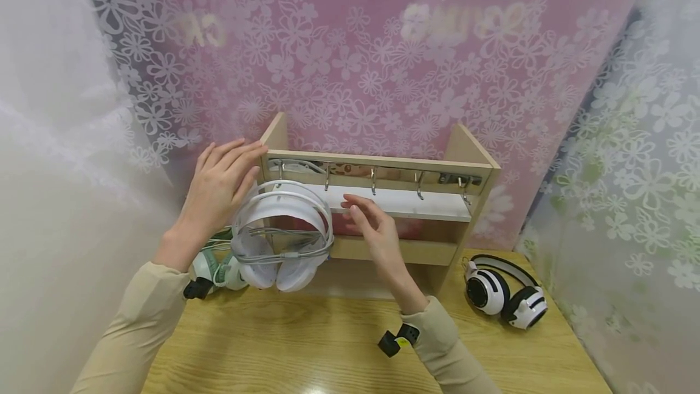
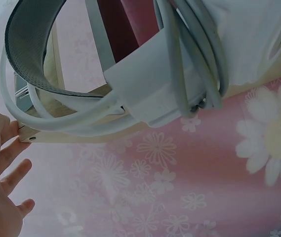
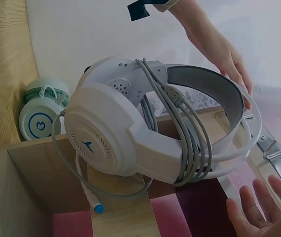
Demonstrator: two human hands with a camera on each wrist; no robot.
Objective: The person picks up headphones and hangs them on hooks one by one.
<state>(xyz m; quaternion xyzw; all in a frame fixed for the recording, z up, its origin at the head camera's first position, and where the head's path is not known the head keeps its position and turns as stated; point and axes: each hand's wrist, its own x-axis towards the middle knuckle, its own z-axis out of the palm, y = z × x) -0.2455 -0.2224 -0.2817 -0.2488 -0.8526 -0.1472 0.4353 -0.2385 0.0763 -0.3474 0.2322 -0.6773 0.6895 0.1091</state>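
Head view: a white headset [image 1: 281,233] hangs from the leftmost hook of a wooden rack [image 1: 465,145] standing on a wooden table [image 1: 328,345]. Its cable is wound around the band. The left hand [image 1: 221,184] lies flat against the rack's left end, fingers straight, just left of the headset's band and holding nothing. The right hand [image 1: 374,230] hovers just right of the headset, fingers relaxed and released, apart from it. The rack's rail carries 5 hooks. There are 3 headsets in all: the white one on the hook, 1 mint-green headset [image 1: 216,269] on the table behind the left wrist, and 1 black-and-white headset [image 1: 505,293] on the table to the right of the rack.

Left wrist view: the white headset [image 2: 155,94] fills the upper frame, with band, frame wires and coiled cable seen from below. The left hand [image 2: 2,192] is at the lower left, fingers spread and straight, fingertips at the rack's edge, not on the headset.

Right wrist view: the white headset [image 3: 130,133] hangs in the middle, 1 ear cup facing the camera, with the cable's blue-tipped plug dangling below. The right hand [image 3: 268,212] is at the lower right, fingers open, clear of the headset. The left hand [image 3: 229,59] rests beyond the band. The mint-green headset [image 3: 41,116] lies at the left.
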